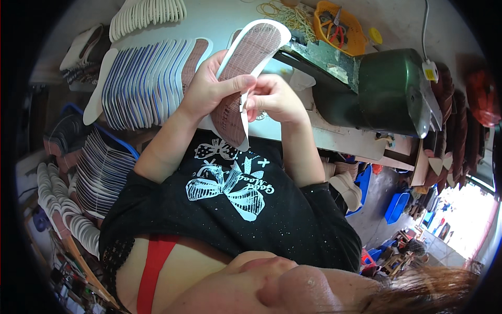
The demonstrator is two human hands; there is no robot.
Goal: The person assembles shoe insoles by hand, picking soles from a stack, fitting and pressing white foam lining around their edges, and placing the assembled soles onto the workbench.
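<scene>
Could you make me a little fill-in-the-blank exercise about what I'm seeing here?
1. The left hand and the right hand touch one insole, whose white-rimmed face is ____.
2. The long blue-and-white row of insoles on the table stands to the person's ____.
3. The rounded machine casing is dark ____.
4. The shirt with white bows is ____.

Missing words: brown; left; green; black.
</scene>
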